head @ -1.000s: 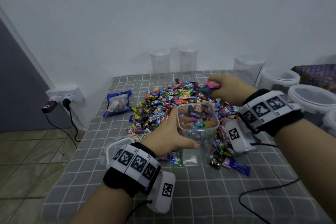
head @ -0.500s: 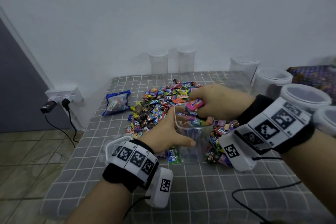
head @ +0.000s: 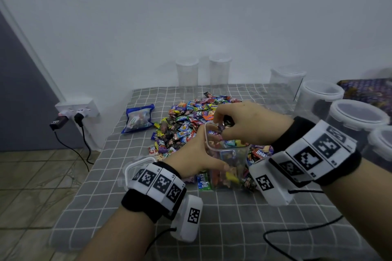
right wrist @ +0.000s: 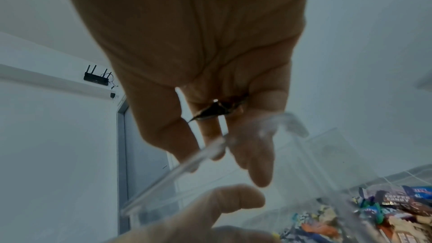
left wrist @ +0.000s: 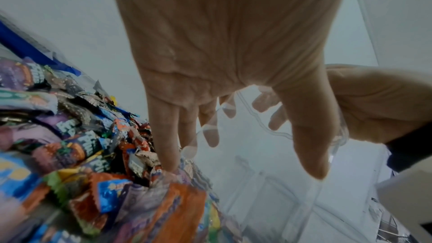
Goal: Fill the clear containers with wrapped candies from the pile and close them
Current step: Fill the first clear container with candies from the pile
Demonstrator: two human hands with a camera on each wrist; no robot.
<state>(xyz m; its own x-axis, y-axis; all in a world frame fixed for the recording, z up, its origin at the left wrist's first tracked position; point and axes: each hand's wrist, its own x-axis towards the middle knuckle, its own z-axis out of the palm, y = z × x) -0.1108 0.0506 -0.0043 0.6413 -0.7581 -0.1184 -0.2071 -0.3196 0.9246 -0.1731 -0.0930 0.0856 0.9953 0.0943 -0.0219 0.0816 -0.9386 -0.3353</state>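
Head view: right hand (head: 250,125) hides container (head: 231,161) rim.

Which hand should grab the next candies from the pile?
Right. The right hand is over the container dropping candy, beside the pile; the left hand grips the container to steady it.

Upright, part-filled clear container (head: 228,154) beside candy pile (head: 186,121)

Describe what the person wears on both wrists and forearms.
Bare forearms, no sleeves. Left hand and right hand each have a black wristband topped by white blocks printed with black square markers, plus a white camera box with its own marker underneath and a thin black cable trailing off.
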